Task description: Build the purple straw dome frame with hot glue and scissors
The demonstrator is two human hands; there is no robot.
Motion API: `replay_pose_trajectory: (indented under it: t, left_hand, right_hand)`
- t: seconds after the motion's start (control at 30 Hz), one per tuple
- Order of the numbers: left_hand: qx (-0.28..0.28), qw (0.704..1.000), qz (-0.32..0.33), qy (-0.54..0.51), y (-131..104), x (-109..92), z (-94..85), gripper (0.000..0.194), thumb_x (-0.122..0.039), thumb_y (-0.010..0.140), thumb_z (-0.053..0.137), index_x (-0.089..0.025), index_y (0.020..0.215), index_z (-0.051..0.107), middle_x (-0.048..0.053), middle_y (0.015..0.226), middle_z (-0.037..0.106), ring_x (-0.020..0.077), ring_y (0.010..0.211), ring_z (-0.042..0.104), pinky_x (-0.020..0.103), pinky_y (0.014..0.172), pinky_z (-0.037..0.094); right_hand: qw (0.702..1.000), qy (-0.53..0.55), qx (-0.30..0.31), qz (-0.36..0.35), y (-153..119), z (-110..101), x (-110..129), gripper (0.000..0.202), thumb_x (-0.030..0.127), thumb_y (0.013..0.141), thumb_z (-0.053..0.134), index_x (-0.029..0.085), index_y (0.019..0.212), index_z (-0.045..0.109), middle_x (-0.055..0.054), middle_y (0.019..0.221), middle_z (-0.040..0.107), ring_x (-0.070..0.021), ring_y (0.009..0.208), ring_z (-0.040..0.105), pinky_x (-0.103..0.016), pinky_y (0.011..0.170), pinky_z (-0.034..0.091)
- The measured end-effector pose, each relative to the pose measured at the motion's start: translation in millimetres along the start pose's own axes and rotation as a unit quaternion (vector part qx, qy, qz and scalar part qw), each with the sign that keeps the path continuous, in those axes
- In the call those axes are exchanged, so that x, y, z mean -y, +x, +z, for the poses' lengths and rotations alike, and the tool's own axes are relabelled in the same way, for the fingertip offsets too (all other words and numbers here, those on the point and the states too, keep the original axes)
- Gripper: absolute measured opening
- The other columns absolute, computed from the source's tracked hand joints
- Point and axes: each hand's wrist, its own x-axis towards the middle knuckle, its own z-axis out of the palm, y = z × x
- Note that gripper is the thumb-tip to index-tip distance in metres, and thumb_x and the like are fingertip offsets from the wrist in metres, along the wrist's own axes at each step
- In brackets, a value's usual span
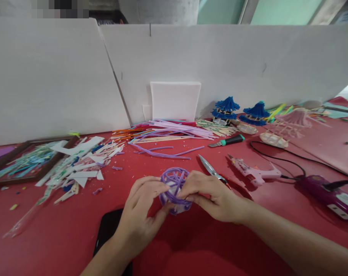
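Observation:
Between my two hands is a small round cage-like piece made of purple pipe cleaners (pixel 175 177), with something white inside it. My left hand (pixel 143 207) grips its left side, fingers on the top and thumb underneath. On the right, my right hand (pixel 210 195) pinches a purple strand of the same piece near its front; the fingertips partly hide that spot. Scissors (pixel 210 166) with red handles lie just beyond my right hand. Below my left wrist is a black phone (pixel 109 226), partly covered by the forearm.
A pink glue gun (pixel 256 172), its cable and a purple power strip (pixel 326 197) lie at right. Behind are a utility knife (pixel 227 141), loose lilac pipe cleaners (pixel 182 129) and small blue-roofed models (pixel 226 109). Paper scraps (pixel 84 168) and a brown frame (pixel 27 178) lie left.

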Motion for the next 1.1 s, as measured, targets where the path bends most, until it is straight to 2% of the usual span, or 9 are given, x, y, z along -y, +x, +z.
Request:
replay_pose_trajectory:
  t: [0.17, 0.4, 0.63, 0.73, 0.9, 1.1]
  left_hand:
    - [0.009, 0.999, 0.041, 0.008, 0.3, -4.9, -2.5, 0.017, -0.018, 0.085, 0.061, -0.023, 0.101, 0.058, 0.003, 0.091, 0.071, 0.0209, 0.096, 0.062, 0.037, 0.089, 0.053]
    - [0.008, 0.998, 0.064, -0.013, 1.0, -4.1, -0.8, 0.019, -0.015, 0.083, 0.062, -0.022, 0.100, 0.059, 0.002, 0.085, 0.071, 0.0187, 0.092, 0.064, 0.035, 0.089, 0.054]
    - [0.019, 0.999, 0.037, -0.012, -2.2, -1.4, 1.8, 0.020, -0.016, 0.085, 0.059, -0.021, 0.104, 0.055, 0.004, 0.091, 0.070, 0.0188, 0.094, 0.065, 0.036, 0.093, 0.053]
    - [0.022, 0.999, 0.019, -0.023, -3.9, -0.1, 3.0, 0.022, -0.015, 0.085, 0.059, -0.021, 0.106, 0.053, 0.005, 0.093, 0.069, 0.0198, 0.096, 0.063, 0.036, 0.090, 0.053]
    - [0.036, 0.998, 0.016, -0.044, -4.8, -0.9, 3.3, 0.021, -0.014, 0.084, 0.059, -0.020, 0.103, 0.051, 0.004, 0.090, 0.067, 0.0187, 0.092, 0.062, 0.035, 0.089, 0.052]
    - [0.064, 0.997, 0.011, -0.047, -7.7, -3.3, 0.7, 0.022, -0.013, 0.084, 0.059, -0.019, 0.103, 0.050, 0.005, 0.092, 0.063, 0.0196, 0.095, 0.058, 0.038, 0.095, 0.047]
  right_hand:
    - [1.000, -0.003, 0.025, 0.008, 1.3, -2.7, 1.8, 0.026, 0.005, 0.092, 0.046, 0.020, 0.108, 0.061, -0.006, 0.093, 0.069, -0.0137, 0.090, 0.061, -0.029, 0.083, 0.049]
    - [0.999, -0.027, 0.035, -0.008, -1.4, -1.2, 2.7, 0.035, -0.001, 0.087, 0.045, 0.019, 0.112, 0.059, -0.006, 0.094, 0.069, -0.0134, 0.088, 0.059, -0.028, 0.081, 0.049]
    - [0.998, -0.043, 0.041, 0.020, -0.6, -1.8, 4.3, 0.028, 0.006, 0.089, 0.051, 0.020, 0.112, 0.060, -0.005, 0.092, 0.069, -0.0134, 0.085, 0.060, -0.026, 0.078, 0.049]
    - [0.999, -0.037, 0.036, 0.012, -0.7, -1.1, 3.6, 0.026, 0.007, 0.091, 0.051, 0.021, 0.112, 0.060, -0.004, 0.090, 0.069, -0.0133, 0.085, 0.059, -0.026, 0.079, 0.049]
    - [0.999, -0.035, 0.039, -0.002, -1.5, -1.5, 2.8, 0.031, 0.002, 0.090, 0.047, 0.020, 0.113, 0.059, -0.005, 0.092, 0.068, -0.0136, 0.087, 0.059, -0.026, 0.081, 0.049]
    - [0.997, 0.001, 0.059, 0.045, -1.5, -2.9, 6.0, 0.034, -0.002, 0.087, 0.045, 0.019, 0.112, 0.056, -0.007, 0.100, 0.067, -0.0129, 0.092, 0.061, -0.026, 0.084, 0.049]
